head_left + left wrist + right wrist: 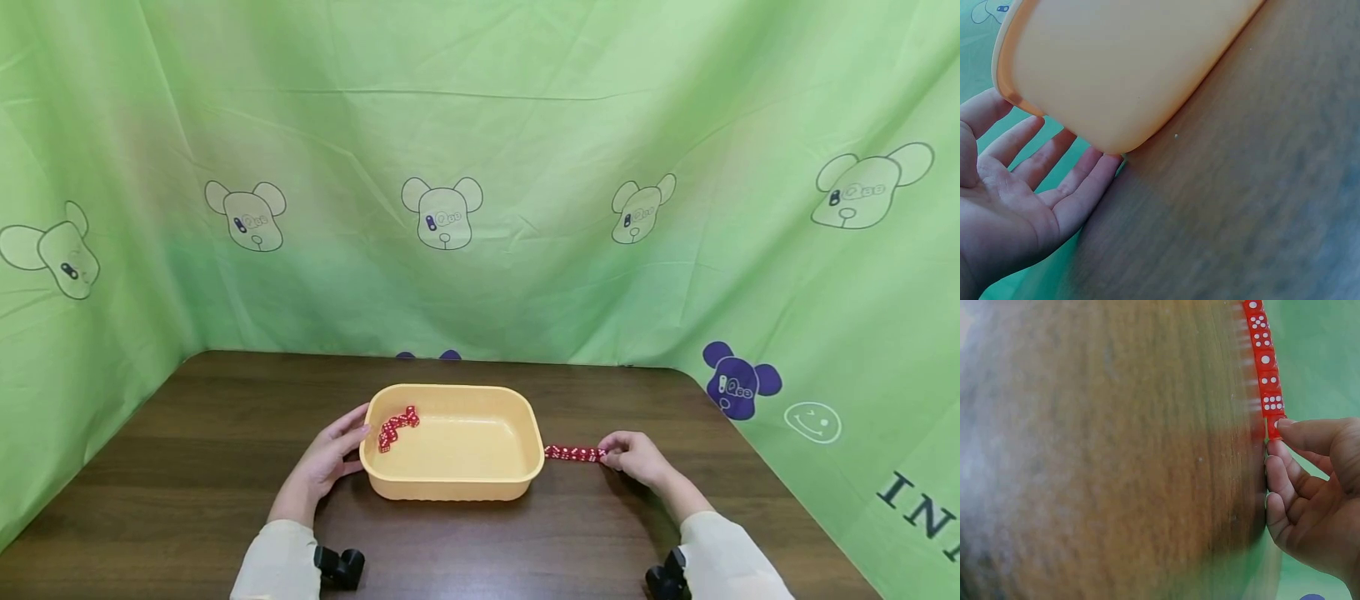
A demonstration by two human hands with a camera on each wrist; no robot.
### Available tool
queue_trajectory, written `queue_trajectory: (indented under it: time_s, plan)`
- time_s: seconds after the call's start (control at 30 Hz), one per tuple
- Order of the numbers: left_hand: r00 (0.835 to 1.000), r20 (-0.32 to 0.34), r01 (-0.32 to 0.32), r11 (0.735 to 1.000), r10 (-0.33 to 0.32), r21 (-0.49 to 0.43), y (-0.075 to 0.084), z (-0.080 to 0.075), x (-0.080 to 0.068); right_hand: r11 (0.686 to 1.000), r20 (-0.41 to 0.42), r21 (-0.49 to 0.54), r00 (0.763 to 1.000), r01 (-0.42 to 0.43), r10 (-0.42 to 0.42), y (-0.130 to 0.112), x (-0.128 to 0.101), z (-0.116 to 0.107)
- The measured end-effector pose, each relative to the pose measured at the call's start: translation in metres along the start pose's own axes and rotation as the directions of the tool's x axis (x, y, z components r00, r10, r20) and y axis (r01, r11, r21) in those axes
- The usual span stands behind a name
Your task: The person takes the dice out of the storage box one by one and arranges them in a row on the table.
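A pale yellow plastic basin (450, 492) sits on the table, with several red dice (387, 435) lying in a loose cluster at its left end. My left hand (330, 454) touches the basin's left side with its fingers spread; in the left wrist view those fingers (1088, 197) look fairly straight against the wall. To the right of the basin, a straight row of red dice with white dots (572, 453) reaches from near its wall to my right hand (637, 458). Thumb and fingers of that hand pinch the end die (1274, 427), partly hidden by the thumb.
A dark brown wooden table (465, 550) bears everything. A green cloth with bear-head prints (442, 283) hangs behind and along both sides of the table. Small black devices (341, 568) are at both wrists, by the white sleeves (281, 562).
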State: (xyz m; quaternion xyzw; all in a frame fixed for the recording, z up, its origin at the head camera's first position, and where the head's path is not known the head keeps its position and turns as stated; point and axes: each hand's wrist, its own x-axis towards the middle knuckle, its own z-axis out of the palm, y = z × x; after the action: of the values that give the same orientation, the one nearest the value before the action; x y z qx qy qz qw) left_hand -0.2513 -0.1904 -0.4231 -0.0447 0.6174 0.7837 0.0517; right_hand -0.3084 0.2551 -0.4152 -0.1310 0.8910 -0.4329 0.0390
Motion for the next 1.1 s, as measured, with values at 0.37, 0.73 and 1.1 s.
queue_trajectory:
  time_s: [0.37,0.73,1.1]
  plan:
    - [1.000,-0.014,0.015,1.000,-0.015,-0.001,0.000,-0.001,0.000,0.999,0.005,-0.011,0.999,-0.041,0.041,-0.005,-0.001,0.000]
    - [1.000,0.003,0.020,1.000,-0.021,0.009,0.002,-0.002,-0.001,1.000,0.086,-0.013,0.996,-0.015,0.016,-0.024,0.008,-0.017]
    - [1.000,0.005,0.027,1.000,-0.027,0.007,0.002,-0.001,-0.001,0.989,0.074,-0.123,0.994,0.087,-0.079,-0.062,0.033,-0.024]
